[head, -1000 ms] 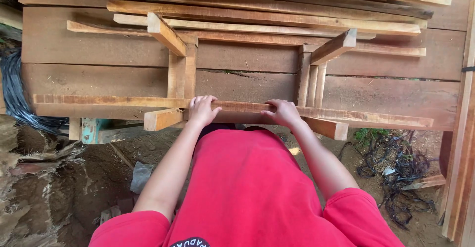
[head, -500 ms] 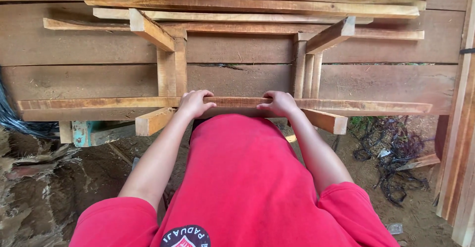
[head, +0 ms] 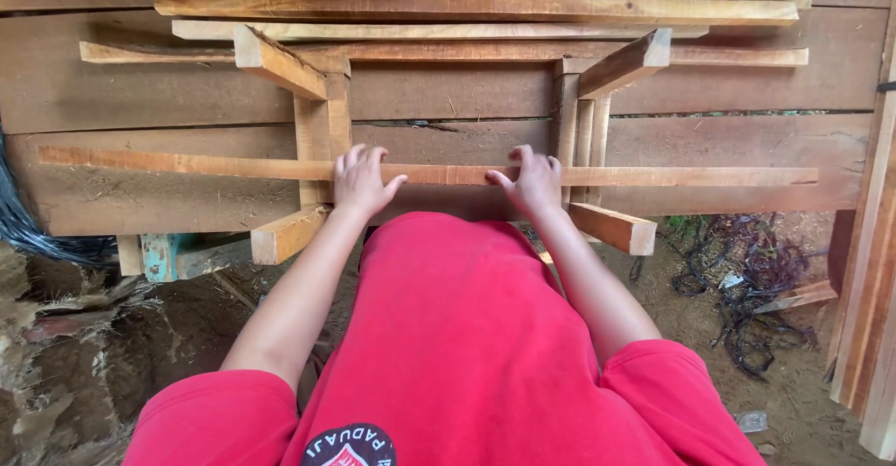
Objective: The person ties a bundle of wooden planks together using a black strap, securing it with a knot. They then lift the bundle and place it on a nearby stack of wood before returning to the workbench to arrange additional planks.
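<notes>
Slat: the long thin wooden slat [head: 429,173] runs across the middle of the frame, lying over the two wooden trestle frames [head: 322,135] – I have it under both hands.
Left hand: my left hand [head: 359,180] lies on the slat left of centre, fingers spread over the top and thumb out toward the middle – pressing down, not wrapped round.
Right hand: my right hand [head: 532,181] mirrors it right of centre, fingers splayed across the slat, thumb pointing inward.
Change: a moment ago my hands sat closer together on the slat; now they are wider apart and the slat looks squarer across the trestles, so I judge it is being settled in place.
Behind: wide planks [head: 448,83] and more slats stacked toward the top.
Ground: dirt below, tangled dark wire [head: 737,279] at lower right.
</notes>
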